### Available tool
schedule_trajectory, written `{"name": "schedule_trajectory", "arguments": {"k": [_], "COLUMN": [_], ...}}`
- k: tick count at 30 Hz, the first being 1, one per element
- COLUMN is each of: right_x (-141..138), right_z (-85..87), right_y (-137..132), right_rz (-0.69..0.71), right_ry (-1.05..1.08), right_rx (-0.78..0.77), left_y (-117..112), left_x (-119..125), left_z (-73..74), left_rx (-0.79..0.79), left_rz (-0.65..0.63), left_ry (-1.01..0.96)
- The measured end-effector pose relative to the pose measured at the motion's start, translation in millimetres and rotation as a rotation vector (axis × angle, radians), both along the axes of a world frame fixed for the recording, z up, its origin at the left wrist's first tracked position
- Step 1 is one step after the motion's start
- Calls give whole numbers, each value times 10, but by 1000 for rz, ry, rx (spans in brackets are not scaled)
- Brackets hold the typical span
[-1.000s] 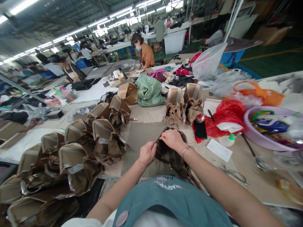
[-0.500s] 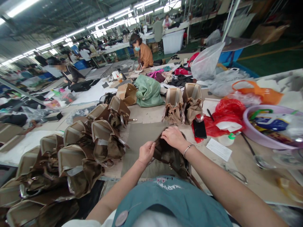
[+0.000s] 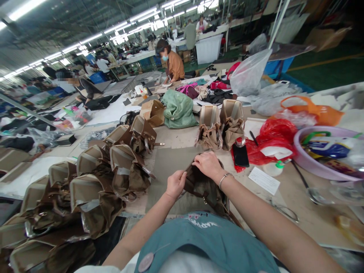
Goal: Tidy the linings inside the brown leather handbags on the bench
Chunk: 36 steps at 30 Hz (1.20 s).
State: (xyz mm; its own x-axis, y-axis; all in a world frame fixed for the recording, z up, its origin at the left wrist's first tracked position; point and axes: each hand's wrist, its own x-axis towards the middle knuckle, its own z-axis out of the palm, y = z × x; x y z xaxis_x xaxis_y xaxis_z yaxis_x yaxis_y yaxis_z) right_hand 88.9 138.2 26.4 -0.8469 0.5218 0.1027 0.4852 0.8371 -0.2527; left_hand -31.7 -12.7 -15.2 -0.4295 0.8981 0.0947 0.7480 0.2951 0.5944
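Observation:
A dark brown bag point(image 3: 209, 189) lies in front of me on a grey mat point(image 3: 167, 167), its opening between my hands. My left hand point(image 3: 175, 183) is closed, pinching the bag's near-left edge between thumb and fingers. Across the top, my right hand point(image 3: 207, 163) is curled over the rim, its fingertips pressed on the edge a little beyond the left hand. A small metal buckle and a strap show on the bag's near side. Its interior is dark, and its right part is partly hidden by my right wrist, which wears a bracelet.
Several brown bags point(image 3: 91, 197) crowd the left side, and two more point(image 3: 209, 125) stand ahead. To the right are a black phone point(image 3: 240, 154), red plastic point(image 3: 277, 138), scissors point(image 3: 286, 212), a paper slip point(image 3: 264, 180) and a purple basin point(image 3: 298, 151). A person point(image 3: 174, 64) works farther off.
Both hands keep their hold on the bag's edge with hardly any movement. The view shifts very slightly.

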Motion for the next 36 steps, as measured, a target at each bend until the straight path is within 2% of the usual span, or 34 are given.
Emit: {"name": "schedule_trajectory", "arguments": {"k": [4,11,15,18,20,22,27,31,36], "right_x": [2,1,-7,-28,-53,-79,-47,62,88], "right_z": [-15,-25,10,40,55,67,106,132,96], "right_y": [7,35,46,50,47,42,72,158,228], "right_rz": [-19,51,41,34,25,18,28,58,-3], "right_ry": [40,59,31,5,-22,-47,-54,-11,0], "right_rx": [-18,6,-12,-23,-18,-7,27,63,60], "left_y": [-4,-11,3,68,159,279,506,512,501], "left_x": [-7,-5,-59,-135,-169,-172,-122,-129,-117], "left_z": [3,16,116,231,294,327,293,245,244], "left_rx": [-8,-34,-170,-282,-297,-287,-351,-357,-342], "left_rz": [-7,-42,-73,-181,-208,-178,-151,-122,-118], "left_ry": [-1,44,117,106,100,131,266,291,276]}}
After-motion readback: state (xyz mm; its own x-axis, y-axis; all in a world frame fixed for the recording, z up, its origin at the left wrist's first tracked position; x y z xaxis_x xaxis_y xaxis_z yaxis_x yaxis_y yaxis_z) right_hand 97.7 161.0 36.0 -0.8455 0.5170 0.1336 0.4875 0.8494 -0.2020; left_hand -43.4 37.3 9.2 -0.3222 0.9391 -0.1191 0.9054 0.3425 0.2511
